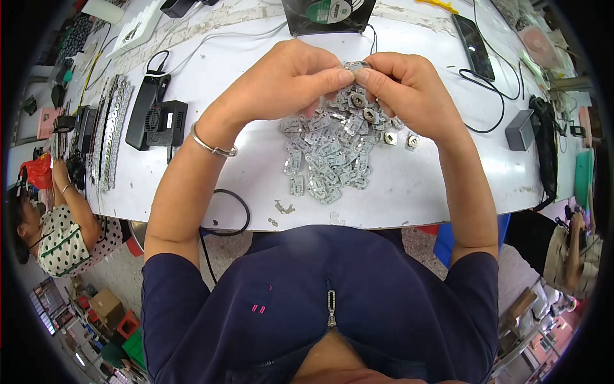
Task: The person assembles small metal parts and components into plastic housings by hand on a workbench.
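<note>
My left hand [295, 78] and my right hand [409, 86] meet above the far side of a pile of small metal parts [329, 150]. Thumbs and fingertips of both pinch one small silvery metal part [355, 65] between them; its exact kind is mostly covered by the fingers. The heap beneath is made of many flat, greyish plates with holes. A few rounder parts with dark centres lie on the heap, and a loose one [412, 141] rests at its right edge. A metal bangle [214, 148] circles my left wrist.
A black fan-like box [329, 16] stands at the back. Black power adapters [167, 125] and strips of round metal parts [114, 131] lie left. To the right are a phone [473, 46], a looping black cable [489, 130] and a small grey box [521, 130]. Other people sit at both sides.
</note>
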Available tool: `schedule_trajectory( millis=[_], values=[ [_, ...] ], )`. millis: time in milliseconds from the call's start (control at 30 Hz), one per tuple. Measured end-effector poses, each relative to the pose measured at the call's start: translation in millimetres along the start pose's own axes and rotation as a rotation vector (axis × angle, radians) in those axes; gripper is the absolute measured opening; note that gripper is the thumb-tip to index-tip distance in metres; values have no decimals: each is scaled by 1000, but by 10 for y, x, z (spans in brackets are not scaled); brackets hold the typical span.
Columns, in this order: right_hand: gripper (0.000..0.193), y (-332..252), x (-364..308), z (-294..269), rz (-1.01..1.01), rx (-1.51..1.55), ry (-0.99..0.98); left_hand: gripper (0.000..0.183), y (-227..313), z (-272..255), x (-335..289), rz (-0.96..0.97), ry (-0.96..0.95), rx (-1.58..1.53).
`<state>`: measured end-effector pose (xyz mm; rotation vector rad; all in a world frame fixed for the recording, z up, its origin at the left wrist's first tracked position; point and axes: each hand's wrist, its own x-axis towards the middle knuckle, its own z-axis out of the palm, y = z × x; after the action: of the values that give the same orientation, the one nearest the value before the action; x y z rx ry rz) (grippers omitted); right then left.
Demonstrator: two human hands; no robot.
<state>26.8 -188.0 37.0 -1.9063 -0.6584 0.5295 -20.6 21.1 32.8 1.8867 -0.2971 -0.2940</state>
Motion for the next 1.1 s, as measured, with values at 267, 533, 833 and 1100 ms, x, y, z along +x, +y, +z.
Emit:
schedule_trajectory(
  millis=[267, 533, 833, 1100],
  values=[
    [22, 52, 135, -22, -5, 314, -215, 26, -62, -111, -30, 20, -109, -125],
    [24, 89, 233, -6, 47, 260, -80, 21, -241, -122, 52, 99, 95, -239],
    [30, 3, 284, 47, 74, 3, 73, 27, -336, -2, 142, 526, 508, 719],
    [31, 17, 405, 101, 66, -24, 82, 19, -445, -84, 198, 650, 566, 903]
  ],
)
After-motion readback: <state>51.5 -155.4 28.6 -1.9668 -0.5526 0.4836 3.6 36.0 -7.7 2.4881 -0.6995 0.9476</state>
